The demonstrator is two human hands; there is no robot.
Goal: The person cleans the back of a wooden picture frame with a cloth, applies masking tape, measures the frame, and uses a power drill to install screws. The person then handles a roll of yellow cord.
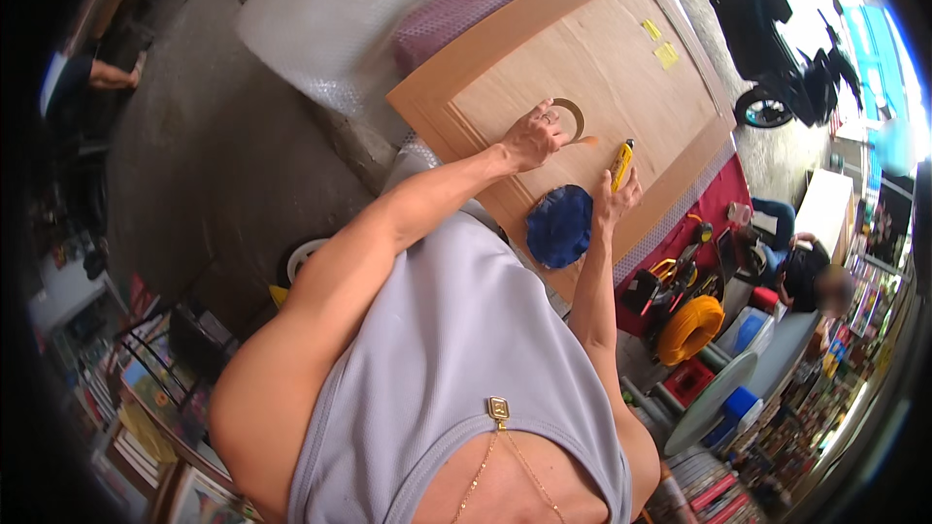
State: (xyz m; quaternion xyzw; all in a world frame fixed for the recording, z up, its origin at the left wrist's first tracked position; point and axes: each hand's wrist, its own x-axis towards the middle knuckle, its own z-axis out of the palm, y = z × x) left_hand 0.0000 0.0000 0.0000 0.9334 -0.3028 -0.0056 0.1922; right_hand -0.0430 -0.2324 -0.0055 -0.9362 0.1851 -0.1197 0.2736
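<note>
Daylight is pouring in beyond the right hand [618, 196], burning out to white beside the motorcycle [740, 10]. Glare is streaking the bubble wrap [320, 29] ahead of the left hand [534, 139]. Left of that hand, the floor [223, 126] is lying dim; fisheye edges are bending and fading to black.

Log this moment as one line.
left hand: gripping brown ring | right hand: holding yellow cutter | wooden panel: beneath both | blue disc: between forearms
</note>
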